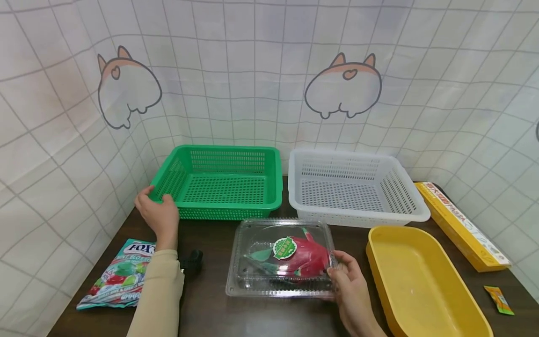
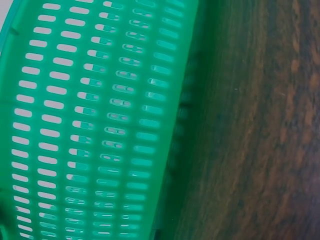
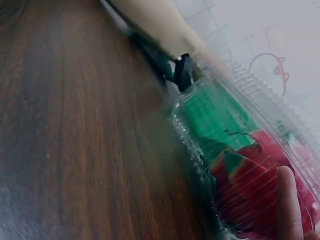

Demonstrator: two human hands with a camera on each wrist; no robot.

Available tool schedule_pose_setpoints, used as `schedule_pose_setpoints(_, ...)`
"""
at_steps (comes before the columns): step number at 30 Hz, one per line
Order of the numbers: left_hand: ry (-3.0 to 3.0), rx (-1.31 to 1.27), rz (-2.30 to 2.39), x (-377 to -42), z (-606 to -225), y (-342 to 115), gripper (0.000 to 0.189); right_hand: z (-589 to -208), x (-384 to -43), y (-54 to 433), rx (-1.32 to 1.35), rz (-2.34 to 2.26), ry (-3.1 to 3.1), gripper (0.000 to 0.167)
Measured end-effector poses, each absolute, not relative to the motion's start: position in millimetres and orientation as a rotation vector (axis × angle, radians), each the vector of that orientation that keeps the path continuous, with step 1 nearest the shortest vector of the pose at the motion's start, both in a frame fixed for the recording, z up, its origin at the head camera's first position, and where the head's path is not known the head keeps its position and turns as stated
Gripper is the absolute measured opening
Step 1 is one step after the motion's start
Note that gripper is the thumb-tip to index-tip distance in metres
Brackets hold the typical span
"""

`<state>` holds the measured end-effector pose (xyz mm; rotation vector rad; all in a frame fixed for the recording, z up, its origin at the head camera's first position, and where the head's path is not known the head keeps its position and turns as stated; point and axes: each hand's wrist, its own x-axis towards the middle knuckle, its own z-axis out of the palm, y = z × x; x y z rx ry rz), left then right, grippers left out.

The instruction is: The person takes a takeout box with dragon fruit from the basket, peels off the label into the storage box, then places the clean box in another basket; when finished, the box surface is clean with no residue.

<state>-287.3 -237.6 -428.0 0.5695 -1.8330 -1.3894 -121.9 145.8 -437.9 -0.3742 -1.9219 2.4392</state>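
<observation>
My left hand (image 1: 159,214) holds the front left corner of a green slotted basket (image 1: 229,206). The left wrist view shows that basket's slotted wall (image 2: 100,120) close up, with the fingers out of sight. Lower right in the head view, my right hand (image 1: 353,292) grips the right side of a clear plastic clamshell box (image 1: 248,281). Inside it is a red dragon fruit (image 1: 313,256) with green tips, under a round green-and-white sticker (image 1: 285,248). A finger (image 3: 288,200) presses along the box in the right wrist view.
A white basket (image 1: 358,213) stands right of the green one. Farther right are a yellow tray (image 1: 414,276), a long yellow pasta box (image 1: 463,224) and a small orange-green packet (image 1: 498,300). A Fox's candy bag (image 1: 120,276) lies beside my left forearm.
</observation>
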Motion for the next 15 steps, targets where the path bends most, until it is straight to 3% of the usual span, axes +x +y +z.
schedule_pose_setpoints(7,-1.610,0.355,-1.188,-287,-410,-227,0.026,-439,-123,148,-0.433,2.396,-1.912,0.038)
schedule_pose_setpoints(15,-1.562,0.011,-1.409,-269,-368,-181,0.019,-442,-124,153,-0.324,2.180,-2.086,0.035)
